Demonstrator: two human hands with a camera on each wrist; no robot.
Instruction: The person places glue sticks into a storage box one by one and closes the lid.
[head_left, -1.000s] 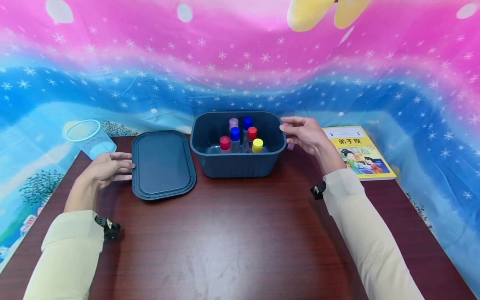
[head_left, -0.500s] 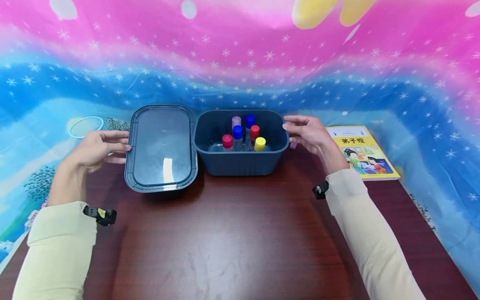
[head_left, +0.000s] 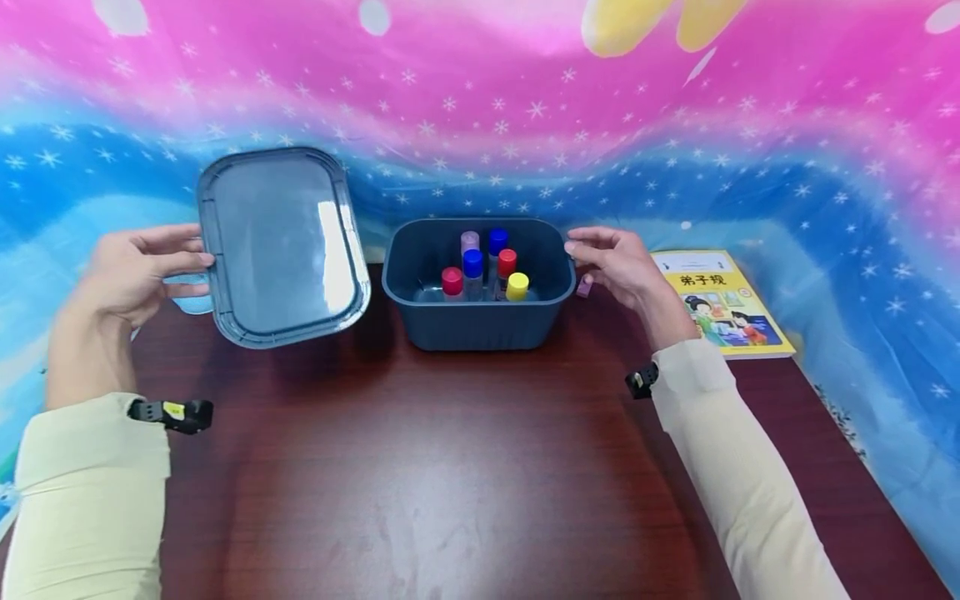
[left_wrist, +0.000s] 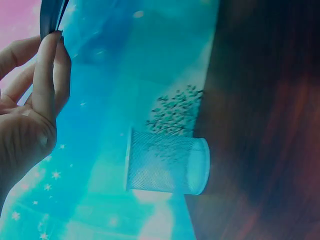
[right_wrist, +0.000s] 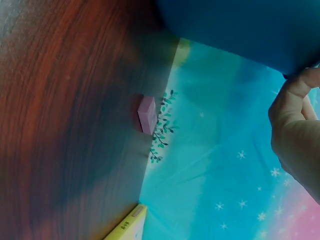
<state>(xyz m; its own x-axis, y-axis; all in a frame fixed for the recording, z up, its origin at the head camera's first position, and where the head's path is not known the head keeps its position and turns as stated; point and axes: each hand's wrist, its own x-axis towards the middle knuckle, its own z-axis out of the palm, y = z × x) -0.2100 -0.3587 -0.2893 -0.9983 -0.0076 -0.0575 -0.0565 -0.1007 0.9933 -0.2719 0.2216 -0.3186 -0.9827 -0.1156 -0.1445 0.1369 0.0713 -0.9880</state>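
Observation:
My left hand (head_left: 123, 279) pinches the left edge of a dark blue-grey plastic lid (head_left: 270, 250). The lid is raised off the table and tilted, left of the matching open storage box (head_left: 480, 327). In the left wrist view, thumb and fingers meet on the thin lid edge (left_wrist: 50, 17). Several small clear bottles with red, blue, yellow and purple caps stand in the box, among them one with a yellow cap (head_left: 517, 287). At the box's right rim, my right hand (head_left: 618, 262) holds on with thumb and fingers. The box's underside and some fingertips are hidden.
A light-blue mesh pen cup (left_wrist: 167, 162) stands at the back left, mostly hidden behind the left hand in the head view. A small pink block (right_wrist: 147, 115) lies right of the box. Farther right is a yellow book (head_left: 727, 304). A patterned cloth (head_left: 480, 108) hangs behind the table.
The left hand has lifted the lid from the table, tilting it up and moving it leftward. The right hand and the box have stayed in place.

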